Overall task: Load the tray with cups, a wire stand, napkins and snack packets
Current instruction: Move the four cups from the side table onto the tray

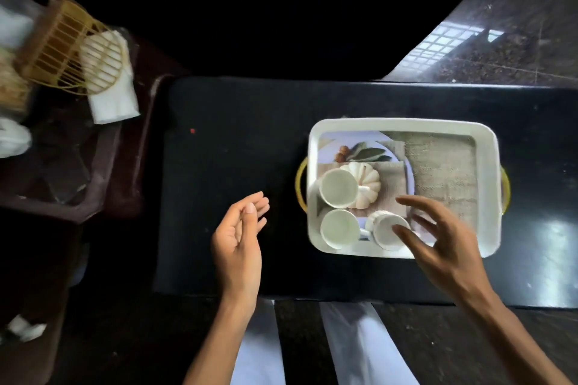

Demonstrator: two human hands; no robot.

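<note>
A white rectangular tray (403, 125) with yellow handles and a printed pumpkin picture lies on the black table. Three white cups stand in its left half: one at the back left (337, 187), one at the front left (338, 227), and a third (386, 233) beside it. My right hand (438, 237) hovers with fingers spread just over and right of that third cup, holding nothing. Left of the tray, my left hand (240, 234) floats above the table, fingers loosely apart and empty. A yellow wire stand (72, 47) lies tipped over white napkins (114, 97) at the far left.
The wire stand and napkins rest on a dark brown side surface (93, 184) left of the black table (234, 150). Pale packets or bags (12, 137) show at the far left edge. A shiny stone floor (500, 50) lies beyond the table.
</note>
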